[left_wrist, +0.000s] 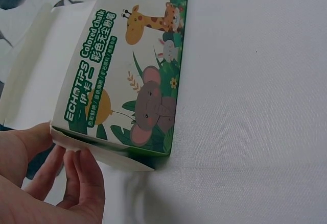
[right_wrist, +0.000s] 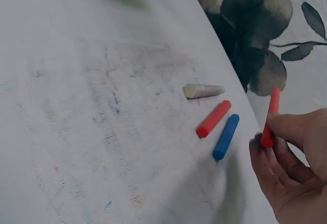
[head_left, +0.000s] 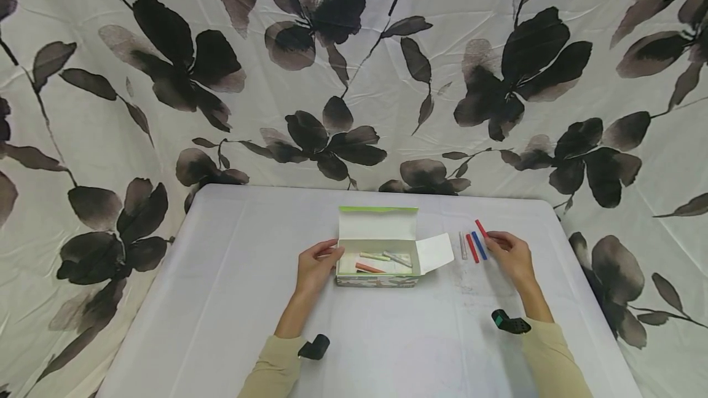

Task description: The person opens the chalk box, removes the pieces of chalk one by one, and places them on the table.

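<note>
A box of colored chalk point(head_left: 376, 282) stands with its lid raised and a side flap folded out to the right. Inside lie several chalk sticks, among them a yellow-green one point(head_left: 374, 257) and an orange one point(head_left: 369, 268). At the box's left end, my left hand point(head_left: 316, 268) pinches the cardboard edge between thumb and fingers. My right hand point(head_left: 511, 257) holds a red chalk stick point(right_wrist: 273, 112) by its lower part, tilted above the table. Just left of that hand lie a whitish chalk stick point(right_wrist: 203, 91), another red chalk stick point(right_wrist: 213, 119) and a blue chalk stick point(right_wrist: 226, 137).
A white cloth covers the table point(head_left: 221, 300). Chalk smudges point(right_wrist: 112, 112) mark it near the loose sticks. Behind the far edge hangs a floral curtain point(head_left: 409, 97). Each wrist carries a black camera mount point(head_left: 314, 347).
</note>
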{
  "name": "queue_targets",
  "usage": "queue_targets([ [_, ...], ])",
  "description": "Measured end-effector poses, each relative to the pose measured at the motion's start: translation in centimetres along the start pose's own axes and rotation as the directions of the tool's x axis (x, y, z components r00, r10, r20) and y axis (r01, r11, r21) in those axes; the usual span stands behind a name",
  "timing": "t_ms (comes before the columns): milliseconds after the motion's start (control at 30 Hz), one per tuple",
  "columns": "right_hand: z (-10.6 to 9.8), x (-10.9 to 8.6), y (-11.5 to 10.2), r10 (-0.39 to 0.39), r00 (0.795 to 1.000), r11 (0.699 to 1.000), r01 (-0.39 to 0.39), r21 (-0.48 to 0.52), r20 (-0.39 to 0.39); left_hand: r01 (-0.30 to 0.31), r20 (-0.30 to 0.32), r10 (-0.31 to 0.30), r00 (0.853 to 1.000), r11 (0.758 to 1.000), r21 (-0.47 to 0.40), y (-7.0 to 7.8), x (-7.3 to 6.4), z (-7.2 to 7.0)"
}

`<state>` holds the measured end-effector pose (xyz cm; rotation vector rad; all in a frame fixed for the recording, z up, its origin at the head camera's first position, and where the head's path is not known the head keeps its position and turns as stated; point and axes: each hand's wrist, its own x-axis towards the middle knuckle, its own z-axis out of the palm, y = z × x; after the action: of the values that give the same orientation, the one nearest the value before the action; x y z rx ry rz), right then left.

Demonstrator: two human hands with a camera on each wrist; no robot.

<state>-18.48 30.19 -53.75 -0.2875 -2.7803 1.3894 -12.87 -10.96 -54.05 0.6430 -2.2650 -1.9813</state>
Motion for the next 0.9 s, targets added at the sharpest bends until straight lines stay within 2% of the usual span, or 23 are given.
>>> queue_targets([
  [567,0.7,-0.2,1.9,0.141,0.989,0.984,-0.146,-0.104,-0.047,-0.014,0.012,0.014,1.0,0.999,-0.03,0.0,0.0,-0.1],
  [900,0.5,-0.4,1.0,0.091,0.994,0.988,-0.099,-0.123,-0.067,-0.014,0.016,0.014,1.0,1.0,-0.026,0.0,0.0,-0.1],
])
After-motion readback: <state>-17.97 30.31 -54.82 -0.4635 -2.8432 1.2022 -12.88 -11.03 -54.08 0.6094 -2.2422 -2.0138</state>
